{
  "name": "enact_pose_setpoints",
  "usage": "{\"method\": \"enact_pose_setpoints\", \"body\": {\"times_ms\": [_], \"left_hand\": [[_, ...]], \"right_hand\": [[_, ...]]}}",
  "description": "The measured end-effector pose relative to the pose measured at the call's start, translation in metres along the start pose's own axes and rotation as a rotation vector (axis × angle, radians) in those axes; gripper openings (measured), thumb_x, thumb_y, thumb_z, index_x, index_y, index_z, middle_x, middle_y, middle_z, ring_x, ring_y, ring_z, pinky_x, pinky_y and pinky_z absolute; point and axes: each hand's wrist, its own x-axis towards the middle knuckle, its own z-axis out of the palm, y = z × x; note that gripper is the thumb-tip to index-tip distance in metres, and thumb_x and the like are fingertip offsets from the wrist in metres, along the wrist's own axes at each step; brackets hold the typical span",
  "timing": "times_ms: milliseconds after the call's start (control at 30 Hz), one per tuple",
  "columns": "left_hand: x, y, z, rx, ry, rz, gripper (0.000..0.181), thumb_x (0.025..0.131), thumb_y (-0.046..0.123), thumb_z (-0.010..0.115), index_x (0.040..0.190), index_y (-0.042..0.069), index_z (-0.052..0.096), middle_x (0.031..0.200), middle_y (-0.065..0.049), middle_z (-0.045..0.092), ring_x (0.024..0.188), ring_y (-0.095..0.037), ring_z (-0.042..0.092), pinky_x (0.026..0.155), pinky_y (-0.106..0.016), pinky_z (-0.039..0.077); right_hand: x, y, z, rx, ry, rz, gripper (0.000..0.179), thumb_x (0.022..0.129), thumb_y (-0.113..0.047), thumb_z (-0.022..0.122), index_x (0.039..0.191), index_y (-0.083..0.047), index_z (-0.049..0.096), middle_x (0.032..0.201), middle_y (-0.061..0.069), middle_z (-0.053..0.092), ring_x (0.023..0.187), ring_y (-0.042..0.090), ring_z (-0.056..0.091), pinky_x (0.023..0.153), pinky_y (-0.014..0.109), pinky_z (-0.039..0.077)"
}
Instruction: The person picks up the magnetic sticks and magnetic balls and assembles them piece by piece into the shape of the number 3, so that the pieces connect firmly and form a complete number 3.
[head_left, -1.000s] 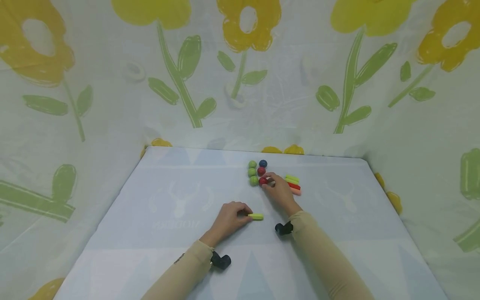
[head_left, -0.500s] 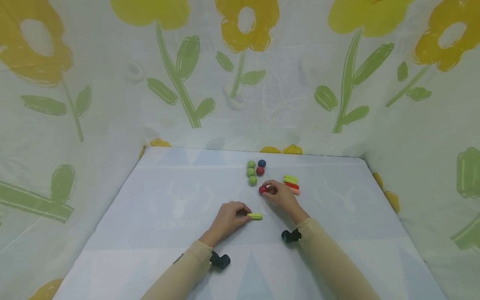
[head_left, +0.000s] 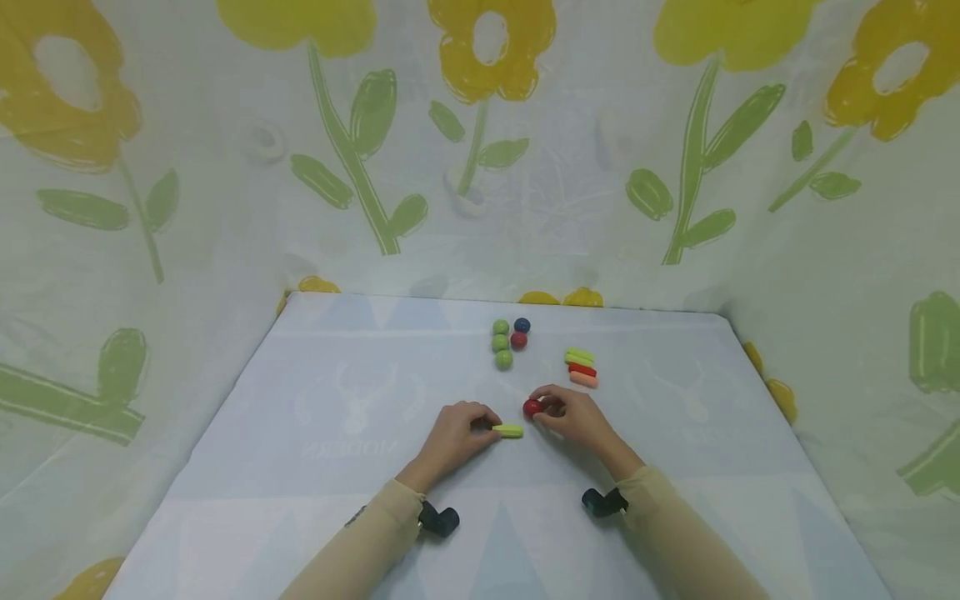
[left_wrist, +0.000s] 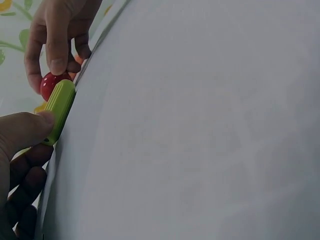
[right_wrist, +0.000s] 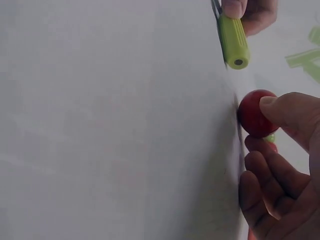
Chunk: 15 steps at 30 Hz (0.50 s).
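1. Yellow-green and ribbed lengthwise, a stick (head_left: 510, 431) lies near the table's middle, its long axis running left to right; its free end, marked by a dark round hole in the right wrist view, points toward the person's right side.
2. The left hand (head_left: 453, 437) pinches the stick's other end between thumb and fingers.
3. A red ball (head_left: 532, 408) sits just beyond and right of the free end. The right hand (head_left: 577, 421) pinches it between thumb and fingertips; whether it touches the table is hard to tell.
4. Farther back, three green balls (head_left: 500, 342) form a column running away from the person; right beside them are a blue ball (head_left: 522, 325) and, nearer, another red ball (head_left: 519, 340).
5. Right of these, two yellow-green sticks (head_left: 579, 356), a red stick (head_left: 582, 369) and a salmon stick (head_left: 584, 379) lie side by side, roughly left to right, right ends angled slightly nearer the person.
6. A flower-printed curtain (head_left: 562, 167) stands behind the pale table (head_left: 247, 467).
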Motion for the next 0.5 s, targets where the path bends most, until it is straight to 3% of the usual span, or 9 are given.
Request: {"method": "enact_pose_setpoints", "body": {"times_ms": [500], "left_hand": [[0.001,0.002,-0.001,-0.026,-0.017,-0.044,0.014,0.089,0.022,0.080,0.102,0.019,0.078,0.095,0.009,0.073,0.090,-0.007,0.063,0.085,-0.032,0.050]], "right_hand": [[-0.019,0.004,0.002,0.008,-0.040,-0.040,0.030,0.088,-0.014,0.080,0.115,-0.023,0.071,0.100,-0.008,0.070,0.090,0.013,0.061,0.083,0.031,0.054]]}}
